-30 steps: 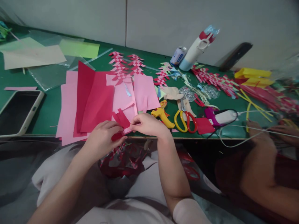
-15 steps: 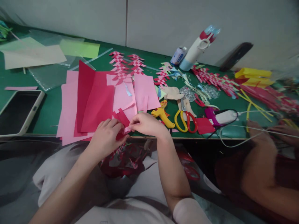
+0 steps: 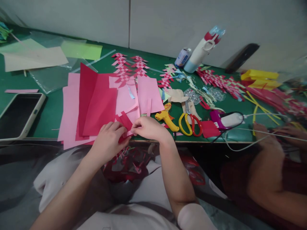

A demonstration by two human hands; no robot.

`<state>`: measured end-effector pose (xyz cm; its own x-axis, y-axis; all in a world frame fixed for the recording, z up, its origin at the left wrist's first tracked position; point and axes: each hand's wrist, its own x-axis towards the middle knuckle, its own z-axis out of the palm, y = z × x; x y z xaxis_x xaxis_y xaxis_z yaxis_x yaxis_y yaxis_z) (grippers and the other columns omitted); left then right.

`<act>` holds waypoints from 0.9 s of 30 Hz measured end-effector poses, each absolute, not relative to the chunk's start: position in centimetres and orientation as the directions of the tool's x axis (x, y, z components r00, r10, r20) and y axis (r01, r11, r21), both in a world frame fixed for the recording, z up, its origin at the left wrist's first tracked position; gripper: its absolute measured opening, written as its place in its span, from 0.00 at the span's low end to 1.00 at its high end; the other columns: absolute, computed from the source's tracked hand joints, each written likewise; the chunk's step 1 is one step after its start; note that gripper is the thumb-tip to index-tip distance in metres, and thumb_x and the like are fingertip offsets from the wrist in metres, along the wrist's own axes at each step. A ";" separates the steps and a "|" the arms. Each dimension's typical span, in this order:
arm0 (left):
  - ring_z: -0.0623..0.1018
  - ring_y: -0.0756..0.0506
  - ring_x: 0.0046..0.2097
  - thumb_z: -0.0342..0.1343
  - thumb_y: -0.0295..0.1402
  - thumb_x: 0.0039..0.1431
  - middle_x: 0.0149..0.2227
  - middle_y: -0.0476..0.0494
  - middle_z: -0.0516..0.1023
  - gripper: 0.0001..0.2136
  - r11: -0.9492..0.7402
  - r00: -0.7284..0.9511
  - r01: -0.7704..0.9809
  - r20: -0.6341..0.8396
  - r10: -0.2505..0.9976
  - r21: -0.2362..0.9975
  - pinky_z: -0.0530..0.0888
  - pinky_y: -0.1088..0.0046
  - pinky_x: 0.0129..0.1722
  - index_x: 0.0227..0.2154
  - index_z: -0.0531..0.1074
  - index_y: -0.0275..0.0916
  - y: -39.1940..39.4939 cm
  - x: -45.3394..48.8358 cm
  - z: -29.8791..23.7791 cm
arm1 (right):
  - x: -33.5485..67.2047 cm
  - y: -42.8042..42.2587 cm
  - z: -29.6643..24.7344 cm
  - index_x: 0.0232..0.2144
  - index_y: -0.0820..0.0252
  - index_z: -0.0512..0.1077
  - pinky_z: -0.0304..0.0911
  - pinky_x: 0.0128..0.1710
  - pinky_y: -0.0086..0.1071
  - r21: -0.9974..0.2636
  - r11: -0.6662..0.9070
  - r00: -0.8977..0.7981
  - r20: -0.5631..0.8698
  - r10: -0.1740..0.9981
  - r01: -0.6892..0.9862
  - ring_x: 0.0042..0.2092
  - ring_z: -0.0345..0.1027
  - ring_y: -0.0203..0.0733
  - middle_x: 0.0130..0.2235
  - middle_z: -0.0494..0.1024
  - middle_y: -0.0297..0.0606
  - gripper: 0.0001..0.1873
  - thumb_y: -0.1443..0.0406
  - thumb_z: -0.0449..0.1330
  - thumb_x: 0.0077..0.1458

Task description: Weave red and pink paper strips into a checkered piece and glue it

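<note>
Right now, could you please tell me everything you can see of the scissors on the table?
The scissors lie on the green table, between the yellow glue gun and the red paper square, partly over a beige scrap. One loop handle is yellow, the other red, both plastic-looking. The grey blades look metal and closed, and point away from the table's near edge. No hand touches them.

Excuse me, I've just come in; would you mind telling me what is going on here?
Someone is working with paper at a green table. Their right hand pinches a small pink strip near the front edge, and their left hand is at its other end, its grip partly hidden. A folded red sheet lies beyond the left hand. The scissors lie unheld to the right.
</note>
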<state>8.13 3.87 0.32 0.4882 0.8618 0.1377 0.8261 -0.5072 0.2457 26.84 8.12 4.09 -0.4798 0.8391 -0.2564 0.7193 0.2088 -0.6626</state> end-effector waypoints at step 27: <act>0.73 0.41 0.40 0.53 0.29 0.60 0.37 0.42 0.78 0.04 -0.620 0.510 0.752 0.400 0.761 0.222 0.71 0.62 0.41 0.35 0.72 0.37 1.4 8.3 0.1 | 26.3 8.0 3.6 0.30 0.57 0.77 0.57 0.33 0.29 -0.629 0.203 -0.356 -0.126 0.926 0.750 0.35 0.71 0.37 0.32 0.80 0.34 0.03 0.65 0.64 0.50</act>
<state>8.28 1.38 0.09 0.5101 0.7615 0.3999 0.7522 -0.6205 0.2220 26.31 8.00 3.62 -0.3561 0.9258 -0.1265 0.7503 0.2026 -0.6293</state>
